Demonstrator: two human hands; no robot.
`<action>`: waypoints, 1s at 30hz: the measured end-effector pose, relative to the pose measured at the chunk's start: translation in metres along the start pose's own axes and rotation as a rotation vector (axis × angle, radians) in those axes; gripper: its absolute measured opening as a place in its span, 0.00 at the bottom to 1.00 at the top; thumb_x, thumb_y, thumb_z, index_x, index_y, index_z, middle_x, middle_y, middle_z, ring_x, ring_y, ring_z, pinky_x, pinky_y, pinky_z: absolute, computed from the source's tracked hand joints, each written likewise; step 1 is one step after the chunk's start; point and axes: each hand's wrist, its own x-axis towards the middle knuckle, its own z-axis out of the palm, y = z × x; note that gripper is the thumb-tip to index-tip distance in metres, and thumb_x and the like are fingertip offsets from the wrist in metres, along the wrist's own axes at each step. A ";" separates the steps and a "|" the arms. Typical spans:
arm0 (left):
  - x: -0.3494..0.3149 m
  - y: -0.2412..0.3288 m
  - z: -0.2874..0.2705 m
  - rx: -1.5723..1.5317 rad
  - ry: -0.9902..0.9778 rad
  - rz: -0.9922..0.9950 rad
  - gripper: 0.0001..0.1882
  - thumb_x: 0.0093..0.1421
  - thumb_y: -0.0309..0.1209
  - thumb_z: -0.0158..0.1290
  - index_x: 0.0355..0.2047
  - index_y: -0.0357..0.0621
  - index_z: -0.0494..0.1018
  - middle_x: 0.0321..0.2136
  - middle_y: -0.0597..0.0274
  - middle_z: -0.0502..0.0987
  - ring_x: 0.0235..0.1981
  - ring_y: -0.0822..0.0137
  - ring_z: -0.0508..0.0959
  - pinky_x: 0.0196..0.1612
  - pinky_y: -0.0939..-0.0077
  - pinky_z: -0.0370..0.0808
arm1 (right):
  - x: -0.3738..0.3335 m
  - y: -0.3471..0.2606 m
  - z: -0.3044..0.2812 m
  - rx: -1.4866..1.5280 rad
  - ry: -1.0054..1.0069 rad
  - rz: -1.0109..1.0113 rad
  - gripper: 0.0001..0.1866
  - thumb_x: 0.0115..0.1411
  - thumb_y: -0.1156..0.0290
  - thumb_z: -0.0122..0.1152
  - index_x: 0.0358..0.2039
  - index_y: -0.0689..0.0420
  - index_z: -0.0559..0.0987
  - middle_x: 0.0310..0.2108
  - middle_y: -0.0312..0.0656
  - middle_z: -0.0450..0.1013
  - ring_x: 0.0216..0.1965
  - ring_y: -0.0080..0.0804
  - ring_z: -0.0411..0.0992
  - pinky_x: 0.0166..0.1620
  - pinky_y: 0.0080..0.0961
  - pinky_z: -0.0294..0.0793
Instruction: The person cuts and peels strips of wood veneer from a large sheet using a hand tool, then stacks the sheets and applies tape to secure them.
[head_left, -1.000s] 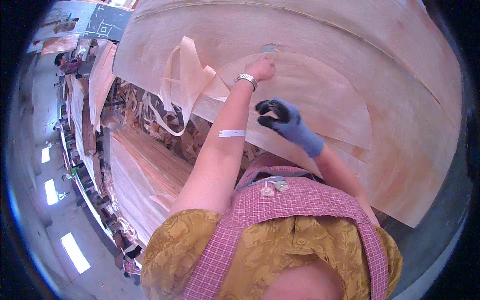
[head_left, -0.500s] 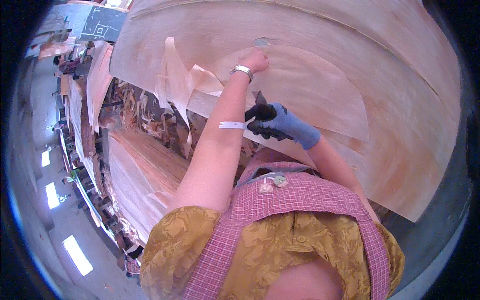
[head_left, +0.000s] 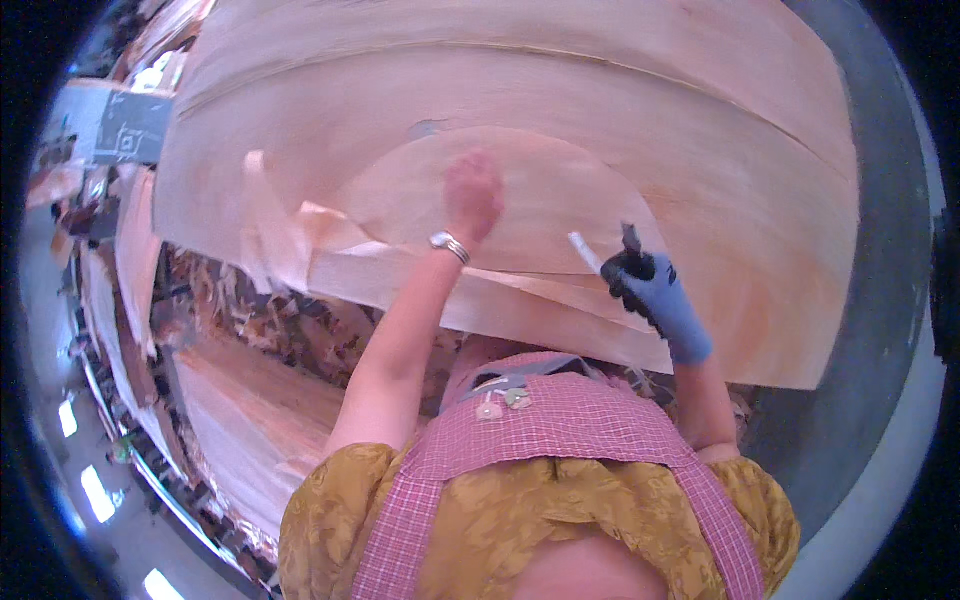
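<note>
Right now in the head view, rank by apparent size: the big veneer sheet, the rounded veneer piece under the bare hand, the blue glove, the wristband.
1. big veneer sheet
2. rounded veneer piece
3. blue glove, nearer the camera, so it looks larger than it is
4. wristband

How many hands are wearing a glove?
1. The right hand wears a blue glove and grips a small tool over the thin wood sheet. The left hand is bare, pressed flat on the sheet, with a bracelet at the wrist.

Veneer workshop: stacked thin wood sheets [head_left: 620,120], offcut scraps [head_left: 270,320] piled beside.
</note>
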 end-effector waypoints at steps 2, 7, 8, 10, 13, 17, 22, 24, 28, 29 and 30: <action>-0.004 0.053 0.022 -0.203 0.003 0.233 0.24 0.56 0.26 0.49 0.55 0.37 0.69 0.56 0.48 0.71 0.58 0.50 0.69 0.63 0.53 0.61 | 0.012 0.000 -0.017 0.002 0.172 0.029 0.13 0.59 0.60 0.64 0.32 0.57 0.80 0.20 0.32 0.72 0.17 0.14 0.63 0.20 0.15 0.61; 0.014 0.118 0.057 -0.397 0.012 0.363 0.22 0.57 0.25 0.49 0.53 0.37 0.70 0.57 0.49 0.70 0.62 0.52 0.66 0.65 0.58 0.61 | 0.061 0.005 -0.050 0.234 0.391 -0.086 0.11 0.60 0.63 0.65 0.36 0.57 0.81 0.21 0.32 0.72 0.16 0.14 0.63 0.19 0.15 0.60; 0.015 0.118 0.065 -0.395 0.012 0.351 0.21 0.57 0.24 0.49 0.53 0.38 0.71 0.57 0.50 0.70 0.61 0.52 0.67 0.65 0.57 0.61 | 0.070 0.009 -0.050 0.291 0.406 -0.116 0.11 0.60 0.63 0.65 0.37 0.57 0.81 0.21 0.32 0.72 0.16 0.14 0.63 0.19 0.14 0.60; 0.016 0.120 0.075 -0.404 0.001 0.335 0.21 0.57 0.25 0.49 0.53 0.38 0.71 0.56 0.50 0.71 0.61 0.52 0.67 0.65 0.57 0.62 | 0.088 0.032 -0.051 0.404 0.399 -0.110 0.11 0.60 0.64 0.64 0.38 0.57 0.81 0.21 0.33 0.72 0.16 0.15 0.63 0.19 0.15 0.60; 0.017 0.117 0.074 -0.440 -0.029 0.325 0.23 0.56 0.25 0.49 0.54 0.38 0.70 0.57 0.51 0.70 0.60 0.53 0.68 0.64 0.59 0.62 | 0.109 0.071 -0.041 0.484 0.362 0.049 0.11 0.59 0.63 0.65 0.37 0.56 0.81 0.22 0.33 0.73 0.16 0.16 0.65 0.19 0.16 0.62; 0.036 0.120 0.046 -0.422 -0.064 0.386 0.26 0.54 0.24 0.50 0.56 0.42 0.70 0.59 0.59 0.69 0.56 0.56 0.70 0.56 0.60 0.67 | 0.117 0.093 -0.040 0.532 0.309 0.040 0.09 0.60 0.63 0.63 0.36 0.54 0.81 0.22 0.32 0.73 0.16 0.17 0.65 0.19 0.16 0.62; 0.051 0.123 0.052 -0.127 -0.115 0.510 0.27 0.54 0.27 0.51 0.56 0.46 0.70 0.60 0.66 0.68 0.50 0.59 0.70 0.50 0.64 0.67 | 0.123 0.093 -0.046 0.184 0.381 -0.028 0.11 0.59 0.62 0.62 0.34 0.57 0.81 0.22 0.37 0.75 0.19 0.26 0.69 0.23 0.24 0.67; 0.052 0.122 0.061 -0.106 -0.074 0.567 0.26 0.54 0.28 0.51 0.56 0.47 0.71 0.60 0.66 0.68 0.49 0.59 0.70 0.51 0.63 0.67 | 0.144 0.114 -0.068 -0.412 0.493 -0.213 0.12 0.59 0.61 0.60 0.34 0.57 0.81 0.23 0.46 0.76 0.20 0.40 0.73 0.26 0.34 0.71; 0.054 0.126 0.063 -0.094 -0.116 0.539 0.24 0.54 0.29 0.50 0.54 0.47 0.72 0.58 0.64 0.70 0.50 0.58 0.70 0.51 0.61 0.67 | 0.124 0.101 -0.092 -0.615 0.511 -0.235 0.14 0.58 0.60 0.60 0.32 0.59 0.81 0.22 0.47 0.77 0.19 0.40 0.73 0.25 0.35 0.71; 0.055 0.129 0.062 -0.099 -0.138 0.504 0.24 0.54 0.29 0.50 0.54 0.47 0.72 0.58 0.64 0.70 0.50 0.57 0.70 0.51 0.60 0.67 | 0.105 0.097 -0.088 -0.363 0.462 -0.142 0.13 0.58 0.61 0.60 0.32 0.58 0.81 0.21 0.43 0.76 0.18 0.34 0.71 0.23 0.31 0.69; 0.054 0.130 0.060 -0.106 -0.164 0.470 0.24 0.54 0.29 0.51 0.53 0.47 0.72 0.58 0.63 0.70 0.51 0.57 0.70 0.52 0.60 0.67 | 0.082 0.097 -0.081 -0.110 0.410 -0.046 0.12 0.59 0.62 0.60 0.33 0.58 0.81 0.21 0.40 0.76 0.17 0.29 0.70 0.22 0.27 0.68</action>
